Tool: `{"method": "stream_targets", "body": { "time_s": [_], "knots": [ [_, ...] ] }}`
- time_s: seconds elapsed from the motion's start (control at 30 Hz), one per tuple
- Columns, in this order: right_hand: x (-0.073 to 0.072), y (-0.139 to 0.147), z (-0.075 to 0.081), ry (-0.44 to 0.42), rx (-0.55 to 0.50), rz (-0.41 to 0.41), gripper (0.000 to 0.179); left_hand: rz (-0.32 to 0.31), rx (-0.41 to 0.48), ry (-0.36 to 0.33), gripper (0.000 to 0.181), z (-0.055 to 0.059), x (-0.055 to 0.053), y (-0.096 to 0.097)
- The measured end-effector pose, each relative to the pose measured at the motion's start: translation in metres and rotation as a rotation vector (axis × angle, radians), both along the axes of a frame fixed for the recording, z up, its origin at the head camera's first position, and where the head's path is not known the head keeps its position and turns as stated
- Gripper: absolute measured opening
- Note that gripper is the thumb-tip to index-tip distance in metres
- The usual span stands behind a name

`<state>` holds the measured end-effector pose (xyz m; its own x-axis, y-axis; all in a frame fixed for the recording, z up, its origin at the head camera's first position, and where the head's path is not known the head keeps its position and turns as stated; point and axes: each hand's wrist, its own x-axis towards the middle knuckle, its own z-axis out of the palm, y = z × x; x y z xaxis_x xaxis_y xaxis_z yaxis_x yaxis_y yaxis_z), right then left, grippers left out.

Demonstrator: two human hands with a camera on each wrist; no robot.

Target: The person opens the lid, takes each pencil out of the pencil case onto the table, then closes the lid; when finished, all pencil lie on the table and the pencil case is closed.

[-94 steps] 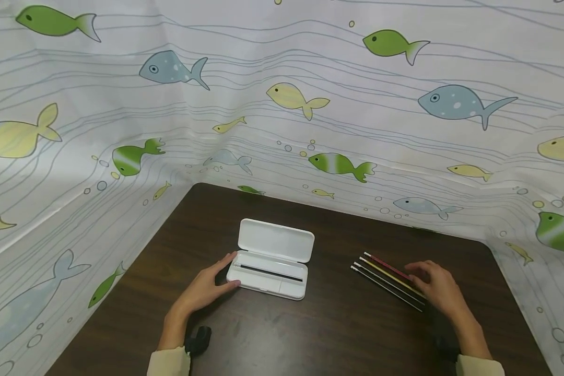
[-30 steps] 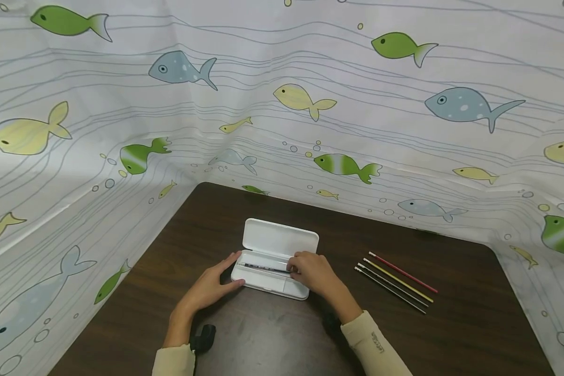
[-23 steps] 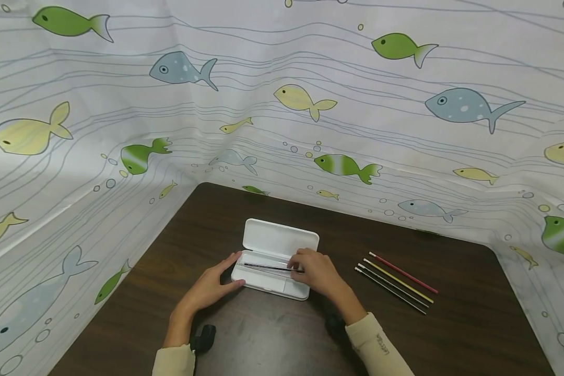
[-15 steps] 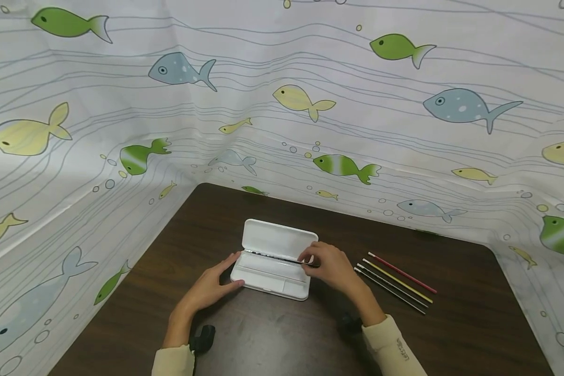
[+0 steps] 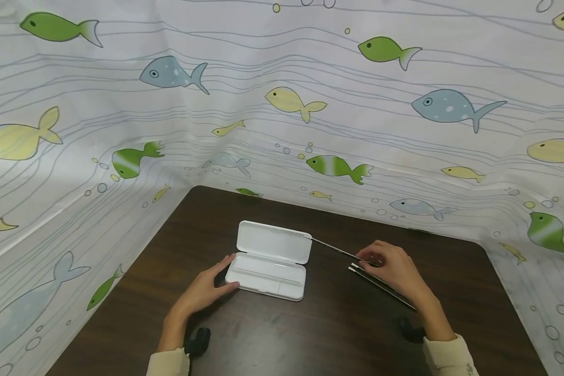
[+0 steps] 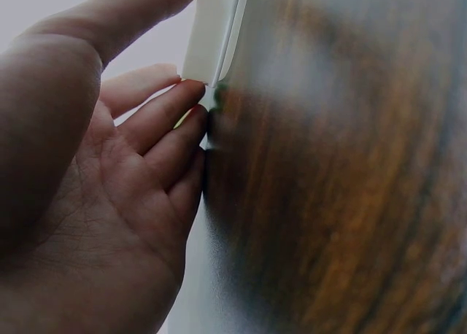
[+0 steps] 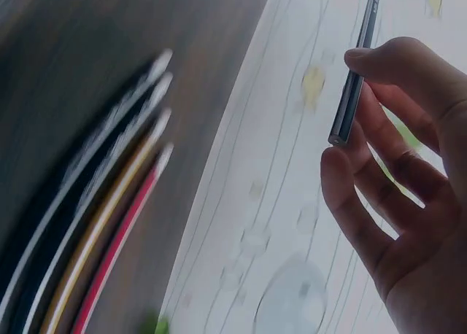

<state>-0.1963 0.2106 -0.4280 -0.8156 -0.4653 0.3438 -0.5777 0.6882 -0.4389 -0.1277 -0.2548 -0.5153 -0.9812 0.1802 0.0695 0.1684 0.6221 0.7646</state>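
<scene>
A white pencil case (image 5: 265, 277) lies with its lid (image 5: 273, 241) raised and no pencil inside. At its left end my left hand (image 5: 206, 290) holds it, thumb at the front corner and index finger at the back; the left wrist view shows fingertips against its edge. My right hand (image 5: 395, 266) pinches a dark pencil (image 5: 333, 247) between thumb and fingers, above the table. Its flat, unsharpened end shows in the right wrist view. Below lie two dark pencils (image 5: 383, 287). A yellow pencil (image 7: 109, 210) and a red pencil (image 7: 120, 246) appear beside them in the right wrist view.
The dark wooden table (image 5: 282, 334) has rounded far corners. A white sheet printed with fish (image 5: 291, 62) stands around its far and side edges. A dark wrist device (image 5: 198, 342) sits at my left wrist, another (image 5: 411, 330) at my right.
My right hand went from beside the loose pencils to the case, took hold of the dark pencil, lifted it out and carried it right. My left hand stayed at the case.
</scene>
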Motion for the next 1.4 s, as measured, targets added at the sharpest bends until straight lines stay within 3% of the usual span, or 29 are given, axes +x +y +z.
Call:
{"method": "stream_targets", "body": {
  "time_s": [0.23,0.43,0.63,1.0,1.4],
  "knots": [
    [0.009,0.064,-0.002,0.024,0.046,-0.117,0.023,-0.003,-0.006,-0.004,0.081,0.0,0.0,0.0],
    [0.016,0.095,0.003,0.041,0.075,-0.177,0.022,-0.002,-0.016,0.003,0.08,0.0,0.0,0.0],
    [0.015,0.109,-0.003,-0.003,0.127,-0.227,0.022,0.003,-0.011,-0.004,0.08,-0.001,0.0,-0.001],
    [0.006,0.125,-0.049,-0.211,0.206,-0.265,0.014,-0.002,-0.017,0.0,0.081,-0.001,-0.002,0.0],
    [0.006,0.128,-0.058,-0.265,0.267,-0.289,0.014,0.0,-0.005,-0.01,0.082,-0.002,-0.003,-0.002]
  ]
}}
